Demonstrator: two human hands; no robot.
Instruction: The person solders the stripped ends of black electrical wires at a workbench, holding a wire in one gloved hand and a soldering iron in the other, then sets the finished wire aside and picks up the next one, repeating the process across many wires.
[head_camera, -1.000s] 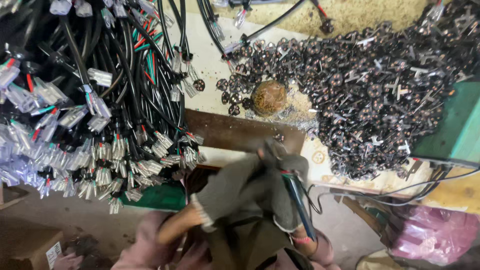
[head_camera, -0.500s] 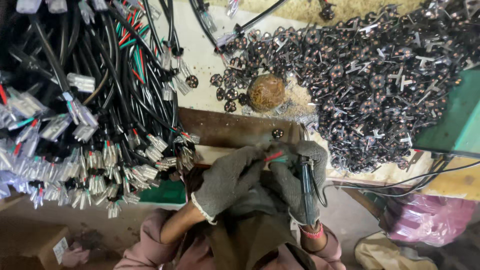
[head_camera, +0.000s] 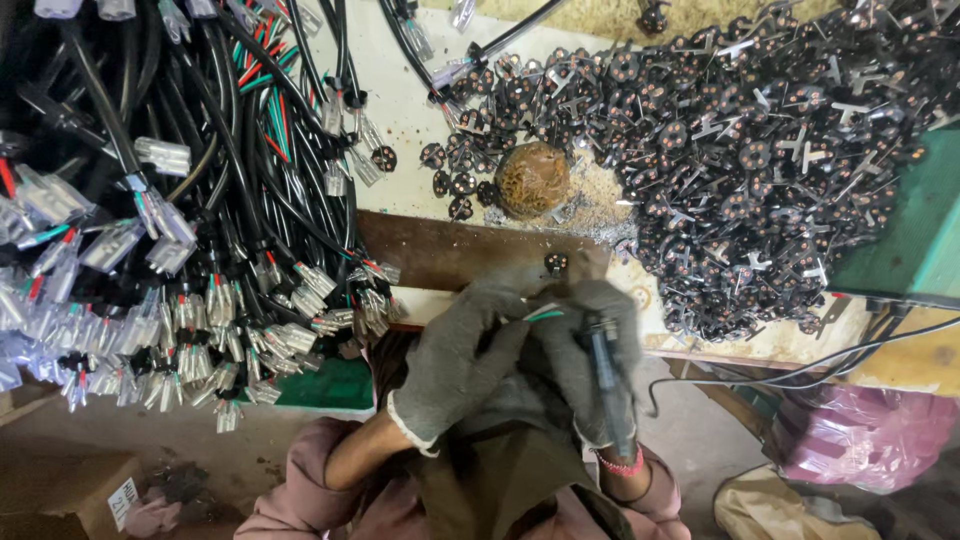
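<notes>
- The left hand (head_camera: 455, 365) and right hand (head_camera: 590, 355), both in grey gloves, are held together just below the edge of the worktop (head_camera: 420, 110).
- The cable end (head_camera: 545, 313), with its green, white and red wire tips, is pinched between the two hands, pointing up and right.
- The left hand is closed around the cable's near part; the right hand is closed around a dark pen-like tool (head_camera: 608, 385), its long axis running roughly up and down.
- The pile of small dark plug inserts (head_camera: 760, 170) lies up and right, nearer the right hand.
- The bundle of black cables (head_camera: 170, 200) hangs on the left.
- The tool's tip and the fingertips cannot be made out; the cable's body is hidden by the gloves.
</notes>
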